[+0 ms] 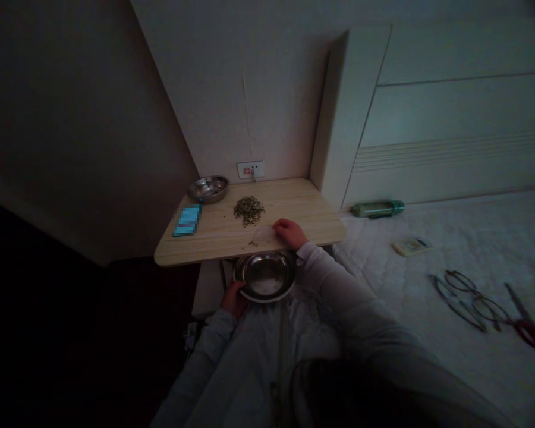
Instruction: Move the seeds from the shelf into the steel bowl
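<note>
My left hand (235,299) grips the left rim of a shiny metal bowl (267,276), holding it against the front edge of the small wooden table (205,245), just below the tabletop. My right hand (290,233) is closed on a thin, see-through plastic piece with a rounded edge (264,234), low over the table near its front edge. A few loose grains (253,243) lie beside that piece. Farther back is a loose pile of small dark greenish grains (248,210). Nothing can be made out inside the held bowl.
A second metal bowl (209,189) stands at the table's back left, with a lit phone (187,220) before it. A plug sits in the wall socket (250,170). On the bed at right lie a green bottle (377,208), a pale box (412,246), glasses (472,297) and red-handled scissors (532,333).
</note>
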The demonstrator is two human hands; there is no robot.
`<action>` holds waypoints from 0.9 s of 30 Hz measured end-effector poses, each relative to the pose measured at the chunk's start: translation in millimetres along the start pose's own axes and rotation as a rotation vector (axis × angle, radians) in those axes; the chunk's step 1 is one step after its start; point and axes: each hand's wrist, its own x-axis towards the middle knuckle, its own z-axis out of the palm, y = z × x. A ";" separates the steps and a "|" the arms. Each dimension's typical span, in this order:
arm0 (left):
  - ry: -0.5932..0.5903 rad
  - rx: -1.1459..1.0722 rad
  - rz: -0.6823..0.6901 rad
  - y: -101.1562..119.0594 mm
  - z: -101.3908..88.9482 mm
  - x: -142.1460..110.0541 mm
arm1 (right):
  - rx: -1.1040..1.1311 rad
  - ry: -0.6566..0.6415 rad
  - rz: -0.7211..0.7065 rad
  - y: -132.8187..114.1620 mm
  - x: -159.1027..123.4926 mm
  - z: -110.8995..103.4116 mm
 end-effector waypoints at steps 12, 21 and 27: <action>-0.018 -0.016 -0.019 -2.8 -4.8 5.0 | 0.068 0.003 0.013 1.7 0.5 0.2; -0.041 -0.028 -0.016 -1.1 -2.6 2.4 | 0.090 0.038 0.040 -2.6 -1.2 -1.0; -0.014 0.016 -0.036 -0.2 -3.5 2.1 | 0.088 0.050 0.034 -4.6 -1.4 -1.3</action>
